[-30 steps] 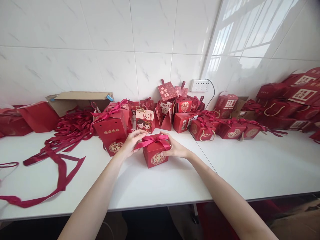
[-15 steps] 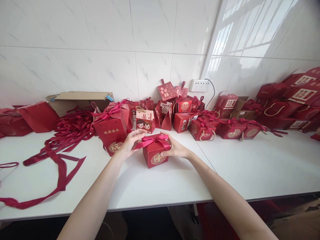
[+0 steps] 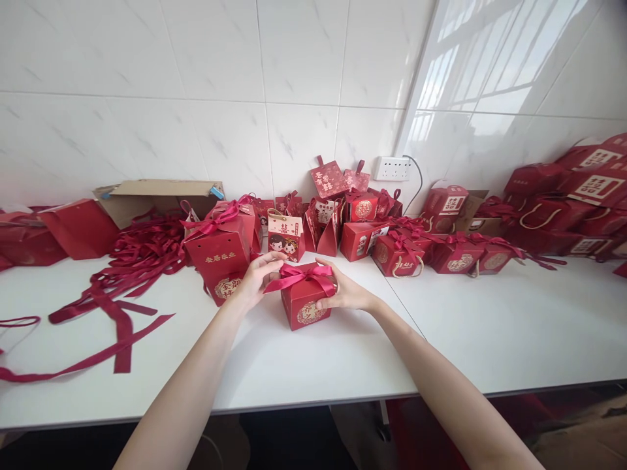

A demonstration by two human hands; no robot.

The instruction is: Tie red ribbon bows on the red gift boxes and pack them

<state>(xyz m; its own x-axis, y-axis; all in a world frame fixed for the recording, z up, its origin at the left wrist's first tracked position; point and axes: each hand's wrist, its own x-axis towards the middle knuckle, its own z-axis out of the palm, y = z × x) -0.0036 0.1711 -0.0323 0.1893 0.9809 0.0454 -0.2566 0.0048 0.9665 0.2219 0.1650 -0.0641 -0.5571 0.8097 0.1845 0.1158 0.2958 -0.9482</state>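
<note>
A small red gift box (image 3: 306, 307) with a gold round emblem stands on the white table in front of me. A crimson ribbon bow (image 3: 304, 277) sits across its top. My right hand (image 3: 347, 290) grips the box's right side, thumb on the front face near the emblem and fingers behind. At the left, my left hand (image 3: 258, 281) curves its fingers around the box's back left edge, beside the bow's left end; its fingertips are partly hidden. Just behind my left hand is a taller red box (image 3: 218, 254) with its own bow.
A tangle of crimson ribbons (image 3: 142, 254) lies at left before an open cardboard box (image 3: 161, 189), loose strips (image 3: 122, 333) trailing forward. Finished-looking red boxes (image 3: 399, 254) line the back. Handled red boxes (image 3: 588, 189) are stacked far right. A power strip (image 3: 393, 168) is on the wall.
The loose ribbon strips at the left have shifted and lie flatter, one end now hanging straight toward the table front. My hands and the gift box have hardly moved.
</note>
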